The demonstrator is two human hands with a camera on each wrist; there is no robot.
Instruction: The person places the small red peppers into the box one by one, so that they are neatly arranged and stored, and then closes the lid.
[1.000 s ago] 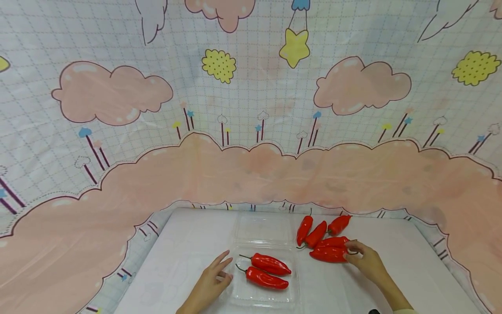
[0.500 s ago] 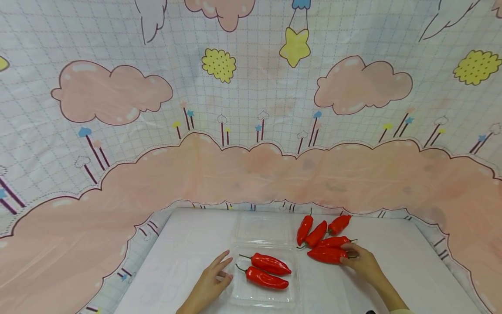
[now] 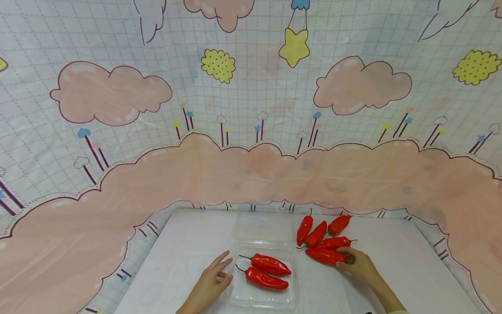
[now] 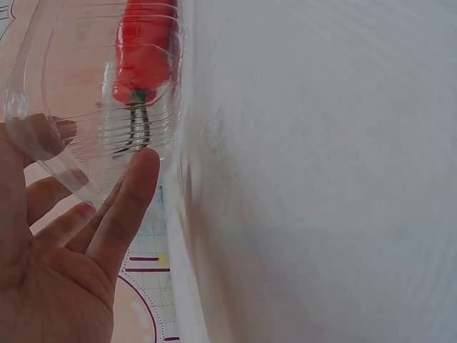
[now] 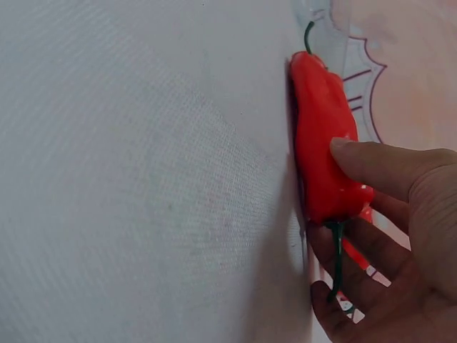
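A red pepper (image 3: 323,256) lies at the near side of a small heap of red peppers. My right hand (image 3: 358,266) grips it at its stem end, and in the right wrist view the thumb presses on the pepper (image 5: 321,121) with the other fingers behind the green stem. At the left side of a clear plastic box (image 3: 296,279), my left hand (image 3: 211,281) rests with loosely extended fingers close against the wall. Inside the box are two red peppers, a far one (image 3: 270,264) and a near one (image 3: 266,278), side by side with stems to the left.
The box's clear lid (image 3: 263,229) lies folded back behind it. Several other red peppers (image 3: 316,234) are on the white table (image 3: 188,235) right of the lid. A cartoon-patterned cloth (image 3: 251,174) hangs behind the table.
My right hand has shifted left and slightly nearer, drawing the gripped pepper a little away from its neighbour. My left hand and the boxed peppers have stayed put.
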